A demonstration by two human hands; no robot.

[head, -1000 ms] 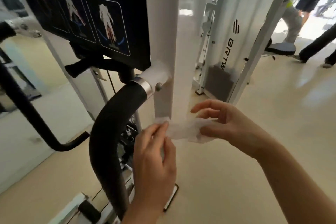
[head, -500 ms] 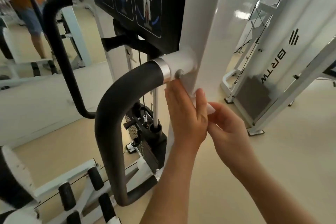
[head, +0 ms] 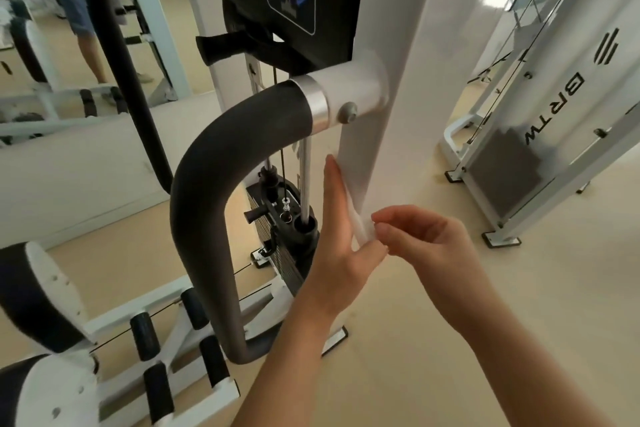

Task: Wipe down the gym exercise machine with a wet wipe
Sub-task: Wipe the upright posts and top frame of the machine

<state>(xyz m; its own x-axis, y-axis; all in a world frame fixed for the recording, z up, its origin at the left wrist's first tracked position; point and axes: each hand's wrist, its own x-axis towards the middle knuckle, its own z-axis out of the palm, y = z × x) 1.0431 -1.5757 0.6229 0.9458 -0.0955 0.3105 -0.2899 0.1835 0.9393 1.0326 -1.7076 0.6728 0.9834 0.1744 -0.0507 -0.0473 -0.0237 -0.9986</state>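
Note:
The exercise machine has a white upright post (head: 388, 45) with a thick black padded handle bar (head: 214, 184) joined to it by a silver collar. My left hand (head: 341, 229) lies flat against the post's lower left edge, pressing a white wet wipe (head: 360, 229) onto it. Only a narrow strip of the wipe shows between my two hands. My right hand (head: 419, 239) pinches the wipe's lower end with thumb and fingertips, just right of the left thumb.
A black weight stack (head: 287, 229) with selector pin and cables sits behind the post. White frame bars with black roller pads (head: 152, 333) lie at the lower left. Another white machine (head: 540, 135) stands at the right. A person's legs (head: 83, 17) show far left.
My hands first stretched the wipe open below the post, then brought it against the post. Since half a second ago both hands have slid lower along the post's edge.

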